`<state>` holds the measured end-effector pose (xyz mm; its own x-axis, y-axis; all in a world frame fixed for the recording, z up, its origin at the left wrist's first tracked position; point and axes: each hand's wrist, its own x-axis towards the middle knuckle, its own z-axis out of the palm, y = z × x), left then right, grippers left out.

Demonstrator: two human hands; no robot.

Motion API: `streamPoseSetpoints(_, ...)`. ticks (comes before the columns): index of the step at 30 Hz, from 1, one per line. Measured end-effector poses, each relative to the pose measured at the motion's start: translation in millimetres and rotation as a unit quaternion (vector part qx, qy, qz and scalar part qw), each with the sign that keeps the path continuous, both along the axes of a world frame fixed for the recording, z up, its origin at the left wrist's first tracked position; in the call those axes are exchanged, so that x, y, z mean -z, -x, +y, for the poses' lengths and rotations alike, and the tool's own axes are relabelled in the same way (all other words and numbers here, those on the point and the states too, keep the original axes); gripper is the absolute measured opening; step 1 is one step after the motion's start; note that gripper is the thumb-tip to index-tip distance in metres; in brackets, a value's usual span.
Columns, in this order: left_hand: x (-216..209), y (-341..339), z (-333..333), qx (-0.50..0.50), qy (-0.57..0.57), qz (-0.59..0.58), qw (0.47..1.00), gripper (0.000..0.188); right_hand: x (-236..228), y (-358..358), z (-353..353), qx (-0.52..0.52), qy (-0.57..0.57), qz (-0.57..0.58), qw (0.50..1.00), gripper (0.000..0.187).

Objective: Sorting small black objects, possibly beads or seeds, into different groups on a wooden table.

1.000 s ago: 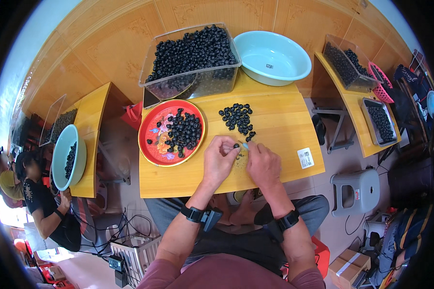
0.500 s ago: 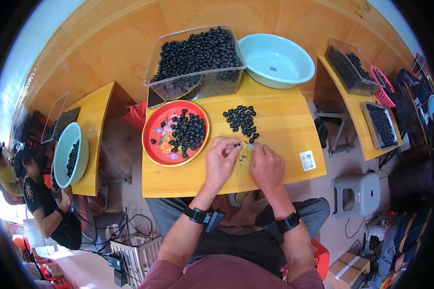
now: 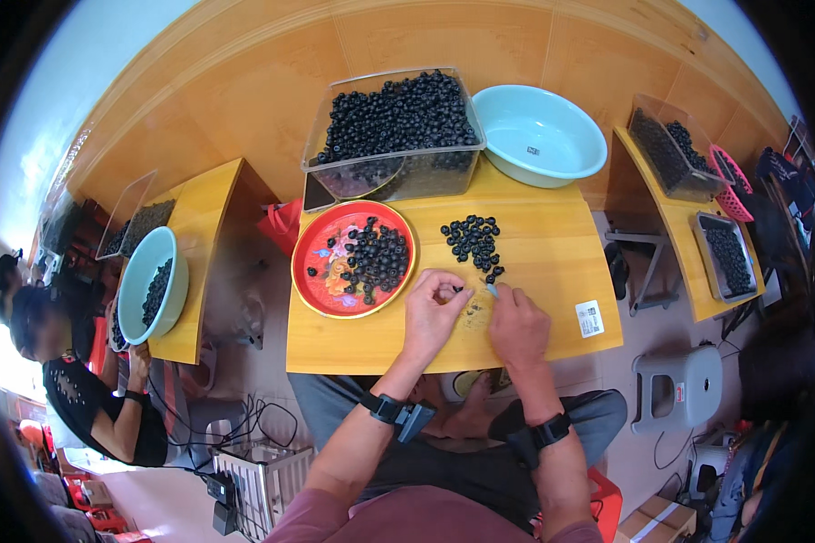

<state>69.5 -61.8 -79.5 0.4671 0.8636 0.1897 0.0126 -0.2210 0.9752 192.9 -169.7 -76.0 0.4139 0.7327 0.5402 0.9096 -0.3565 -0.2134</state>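
My left hand (image 3: 433, 317) is closed in a pinch above the near part of the yellow table, a small dark piece (image 3: 458, 290) showing at its fingertips; it looks like a black bead. My right hand (image 3: 520, 328) is curled round a small tool with a light-blue end (image 3: 492, 290); the fingers hide most of it. That end lies close to the nearest beads of a loose pile of black beads (image 3: 471, 239). Left of my hands, a red flowered tray (image 3: 304, 294) carries many more black beads (image 3: 380, 258). Small crumbs (image 3: 473, 314) lie between my hands.
A clear bin (image 3: 398, 181) heaped with black beads and a light-blue basin (image 3: 552, 163) stand at the table's back. A white label (image 3: 589, 319) is at its right edge. At the left table, a person (image 3: 100, 398) sits by another basin (image 3: 174, 299). A grey stool (image 3: 675, 389) stands right.
The whole view has shifted, so the scene sits lower and further right. The tool's light-blue end has moved slightly away from my left fingertips, toward the loose pile. Both hands stay closed.
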Motion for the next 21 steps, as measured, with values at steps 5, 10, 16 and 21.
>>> streamPoseSetpoints(5, 3.5, -3.3, -1.0, 0.016, 0.073, -0.034, 0.997, 0.017, -4.3, 2.3, 0.2, -0.012, -0.002, 0.001, 1.0, 0.009)
streamPoseSetpoints(10, -1.7, -1.8, -2.0, 0.019, 0.004, -0.028, 0.999, 0.014, -6.3, 2.2, -0.6, -0.02, -0.006, 0.006, 1.0, 0.01)
streamPoseSetpoints(16, -0.2, -3.0, -1.6, 0.016, -0.03, -0.045, 0.998, 0.019, -9.3, 3.4, -0.7, -0.034, -0.004, 0.0, 0.999, 0.01)
streamPoseSetpoints(21, -7.2, -3.3, -4.9, 0.011, -0.045, 0.019, 0.999, 0.024, -8.3, 2.6, -1.3, -0.051, -0.003, -0.009, 0.999, 0.01)
